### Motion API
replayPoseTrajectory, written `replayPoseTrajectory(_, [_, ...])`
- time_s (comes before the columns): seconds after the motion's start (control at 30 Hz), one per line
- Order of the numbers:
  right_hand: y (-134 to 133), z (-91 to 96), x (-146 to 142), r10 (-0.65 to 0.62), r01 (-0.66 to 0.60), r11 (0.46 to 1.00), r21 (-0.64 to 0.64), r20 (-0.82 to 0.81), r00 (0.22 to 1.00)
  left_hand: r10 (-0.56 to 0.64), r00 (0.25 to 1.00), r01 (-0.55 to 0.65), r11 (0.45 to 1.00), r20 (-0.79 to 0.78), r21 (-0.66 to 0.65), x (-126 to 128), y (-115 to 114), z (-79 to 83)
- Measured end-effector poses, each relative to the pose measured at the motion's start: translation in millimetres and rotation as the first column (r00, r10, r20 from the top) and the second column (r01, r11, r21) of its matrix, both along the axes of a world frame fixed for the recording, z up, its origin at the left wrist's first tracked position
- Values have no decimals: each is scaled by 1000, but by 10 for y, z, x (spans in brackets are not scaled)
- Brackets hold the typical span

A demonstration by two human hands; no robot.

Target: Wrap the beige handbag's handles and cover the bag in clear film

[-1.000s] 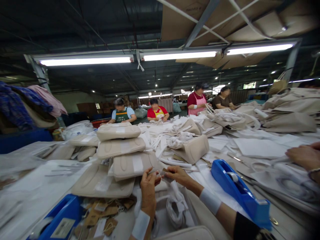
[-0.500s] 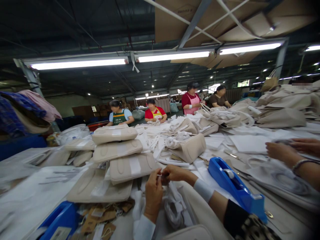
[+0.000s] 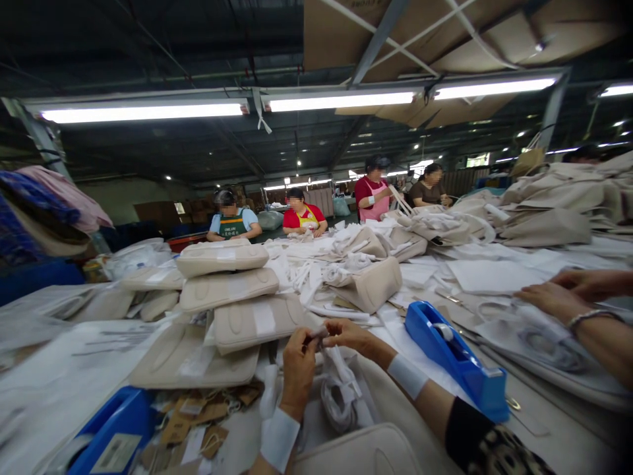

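Observation:
My left hand (image 3: 299, 369) and my right hand (image 3: 352, 335) meet above a beige bag (image 3: 390, 389), thumbs and fingertips pinched together. Between them is a small pale strip (image 3: 319, 333), mostly hidden by the fingers; its kind cannot be made out. Just below hangs a coiled strap in white wrapping (image 3: 341, 399), lying on the bag. Both wrists have a whitish band around them. Left of my left hand a stack of beige bags (image 3: 260, 323) bears white paper strips.
A blue tape dispenser (image 3: 455, 359) stands to the right, another blue dispenser (image 3: 116, 432) at lower left beside brown tags (image 3: 190, 415). A co-worker's hands (image 3: 558, 297) are over a bag at right. Several people work across the piled table. Wrapped bags (image 3: 366, 284) lie ahead.
The pale strip shows a little more between my fingertips, and my hands remain pinched together. The co-worker's hands at right have shifted, now lying flatter. The whole view has moved slightly.

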State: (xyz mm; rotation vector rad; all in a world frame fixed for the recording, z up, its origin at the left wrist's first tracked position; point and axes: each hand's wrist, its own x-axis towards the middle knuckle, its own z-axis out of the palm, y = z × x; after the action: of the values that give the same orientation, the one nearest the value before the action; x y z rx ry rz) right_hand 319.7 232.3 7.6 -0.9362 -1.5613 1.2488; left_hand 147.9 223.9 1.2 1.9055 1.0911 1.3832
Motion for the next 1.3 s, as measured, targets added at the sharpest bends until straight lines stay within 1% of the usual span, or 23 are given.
replayPoseTrajectory(0.1, [-52, 37, -1, -26, 26, 1000, -9, -13, 1000, -51, 999, 52, 997, 9, -53, 12, -12, 8])
replayPoseTrajectory(0.3, [-280, 23, 12, -204, 203, 979, -9, -74, 976, -58, 997, 50, 988, -56, -146, 10, 30, -57])
replayPoseTrajectory(0.43, [-441, 50, 41, -319, 322, 947, 9, -124, 940, -55, 993, 38, 988, -108, -151, 12, 55, -97])
replayPoseTrajectory(0.57, [-499, 81, 72, -412, 423, 906, 21, -180, 893, -46, 987, 30, 993, -151, -112, 8, 35, -63])
replayPoseTrajectory(0.63, [-503, 102, 77, -441, 456, 889, 31, -207, 874, -79, 981, 67, 995, -178, -71, 13, 3, -19])
replayPoseTrajectory(0.7, [-504, 130, 72, -456, 476, 878, 42, -225, 861, -154, 963, 150, 988, -223, -38, 27, -33, 18])
replayPoseTrajectory(0.77, [-504, 157, 65, -466, 488, 871, 48, -232, 854, -220, 934, 221, 975, -280, -30, 40, -60, 26])
replayPoseTrajectory(0.8, [-504, 165, 64, -473, 496, 867, 47, -231, 850, -233, 923, 234, 972, -308, -35, 45, -68, 16])
replayPoseTrajectory(0.9, [-486, 149, 77, -514, 532, 847, 20, -228, 827, -197, 910, 190, 980, -365, -55, 50, -67, -56])
replayPoseTrajectory(1.03, [-394, 33, 149, -584, 587, 807, -61, -226, 779, -150, 914, 130, 988, -376, -80, 50, -34, -135])
replayPoseTrajectory(1.13, [-278, -77, 229, -644, 625, 765, -154, -191, 741, -98, 937, 75, 994, -335, -80, 35, -2, -120])
replayPoseTrajectory(1.23, [-203, -191, 268, -680, 646, 723, -245, -90, 728, -12, 960, -10, 997, -279, -78, 7, 24, -76])
replayPoseTrajectory(1.3, [-212, -268, 250, -684, 655, 704, -276, -13, 729, -19, 964, -5, 996, -265, -87, -4, 37, -58])
